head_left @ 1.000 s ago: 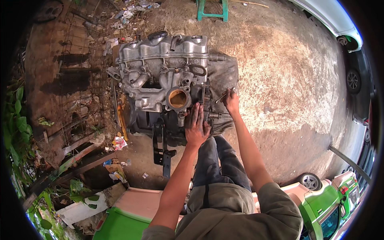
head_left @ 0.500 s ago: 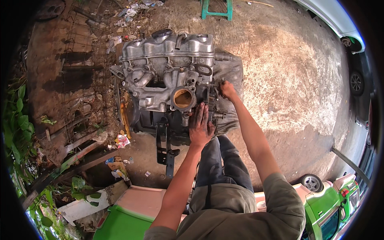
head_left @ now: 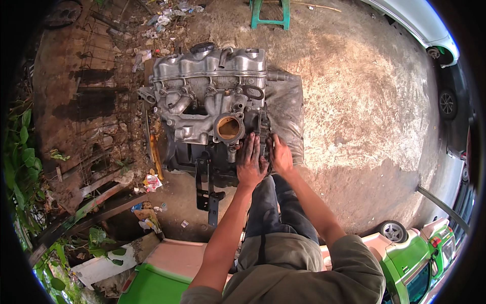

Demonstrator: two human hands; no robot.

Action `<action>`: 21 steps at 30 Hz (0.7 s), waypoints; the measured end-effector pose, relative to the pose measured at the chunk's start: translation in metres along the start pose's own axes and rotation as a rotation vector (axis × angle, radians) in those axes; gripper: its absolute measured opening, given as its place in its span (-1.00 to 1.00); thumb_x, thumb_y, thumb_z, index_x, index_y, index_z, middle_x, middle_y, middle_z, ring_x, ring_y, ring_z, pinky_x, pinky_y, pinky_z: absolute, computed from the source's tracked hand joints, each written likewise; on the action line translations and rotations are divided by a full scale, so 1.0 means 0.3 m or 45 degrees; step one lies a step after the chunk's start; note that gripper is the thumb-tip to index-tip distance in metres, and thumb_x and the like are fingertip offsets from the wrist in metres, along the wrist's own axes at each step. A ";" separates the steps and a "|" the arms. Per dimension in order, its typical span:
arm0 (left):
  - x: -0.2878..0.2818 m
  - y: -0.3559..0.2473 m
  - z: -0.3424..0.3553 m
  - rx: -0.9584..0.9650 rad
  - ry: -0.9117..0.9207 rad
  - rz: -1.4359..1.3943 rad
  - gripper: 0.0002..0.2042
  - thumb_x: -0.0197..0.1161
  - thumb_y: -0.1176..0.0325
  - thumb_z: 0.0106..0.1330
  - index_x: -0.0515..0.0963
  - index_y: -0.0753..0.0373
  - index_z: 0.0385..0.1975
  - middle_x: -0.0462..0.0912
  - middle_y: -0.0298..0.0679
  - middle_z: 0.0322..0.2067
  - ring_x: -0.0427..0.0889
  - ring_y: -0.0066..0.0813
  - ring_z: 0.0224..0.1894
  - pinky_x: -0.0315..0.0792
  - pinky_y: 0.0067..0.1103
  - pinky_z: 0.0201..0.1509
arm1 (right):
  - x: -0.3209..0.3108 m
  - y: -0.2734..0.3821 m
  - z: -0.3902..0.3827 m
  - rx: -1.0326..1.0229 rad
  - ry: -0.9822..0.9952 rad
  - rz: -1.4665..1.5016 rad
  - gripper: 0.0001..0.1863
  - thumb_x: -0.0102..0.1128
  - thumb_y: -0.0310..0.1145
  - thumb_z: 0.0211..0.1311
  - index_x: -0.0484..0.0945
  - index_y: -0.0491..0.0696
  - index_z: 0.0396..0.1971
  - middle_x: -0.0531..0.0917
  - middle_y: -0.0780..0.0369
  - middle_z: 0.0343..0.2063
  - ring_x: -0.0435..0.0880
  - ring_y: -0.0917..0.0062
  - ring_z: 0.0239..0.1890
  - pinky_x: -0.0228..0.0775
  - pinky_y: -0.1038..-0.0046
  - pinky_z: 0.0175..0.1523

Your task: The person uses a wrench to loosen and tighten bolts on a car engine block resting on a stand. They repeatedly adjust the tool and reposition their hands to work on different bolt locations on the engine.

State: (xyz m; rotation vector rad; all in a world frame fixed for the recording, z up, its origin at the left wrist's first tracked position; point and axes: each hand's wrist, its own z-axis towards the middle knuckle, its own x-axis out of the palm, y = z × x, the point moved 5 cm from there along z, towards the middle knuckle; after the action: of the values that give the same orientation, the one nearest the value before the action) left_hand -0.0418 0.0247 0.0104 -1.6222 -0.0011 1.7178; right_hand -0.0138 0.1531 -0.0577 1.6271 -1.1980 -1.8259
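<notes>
Beyond engine (head_left: 212, 104), green stool (head_left: 271, 23), scattered litter (head_left: 164, 19)

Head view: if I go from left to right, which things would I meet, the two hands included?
Green leaves at the left edge → yellow strip → black bracket → left hand → right hand → lower wheel → dark car's wheel

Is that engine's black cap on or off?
On: the black cap sits on the silver cover atop the engine; how tightly, I cannot tell.

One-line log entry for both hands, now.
left hand: fingers on engine | right hand: at engine's right side, grip unclear
</notes>
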 end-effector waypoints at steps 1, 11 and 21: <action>-0.001 0.000 -0.001 -0.004 0.007 -0.005 -0.34 0.01 0.29 0.20 0.22 0.30 0.37 0.20 -0.09 0.40 0.29 -0.08 0.37 0.09 -0.16 0.45 | -0.014 0.019 -0.039 -0.041 -0.029 0.011 -0.70 0.02 -0.50 0.32 0.40 -0.21 0.04 0.58 -0.18 -0.28 0.56 -0.15 -0.23 0.41 0.04 -0.16; -0.010 -0.008 0.007 0.033 0.032 0.026 -0.33 -0.02 0.35 0.20 0.16 0.38 0.38 0.15 0.00 0.41 0.24 -0.01 0.39 0.12 -0.16 0.44 | -0.051 -0.143 -0.029 0.535 -0.290 -0.034 -0.67 -0.13 -0.31 0.53 0.51 -0.28 -0.27 0.64 -0.03 -0.51 0.63 0.05 -0.40 0.45 0.23 -0.28; -0.021 -0.008 0.013 0.031 -0.038 -0.044 -0.35 0.01 0.34 0.18 0.24 0.31 0.36 0.20 -0.10 0.40 0.29 -0.08 0.37 0.08 -0.14 0.45 | -0.016 -0.278 0.308 0.517 -0.041 0.307 -0.61 0.01 -0.25 0.42 0.49 -0.37 -0.32 0.63 -0.17 -0.46 0.70 0.01 -0.47 0.61 0.15 -0.51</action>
State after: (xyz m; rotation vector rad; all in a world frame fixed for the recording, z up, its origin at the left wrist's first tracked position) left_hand -0.0444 0.0251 0.0175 -1.5703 -0.0225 1.7095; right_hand -0.0807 0.2318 -0.1273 1.5691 -1.7852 -1.5336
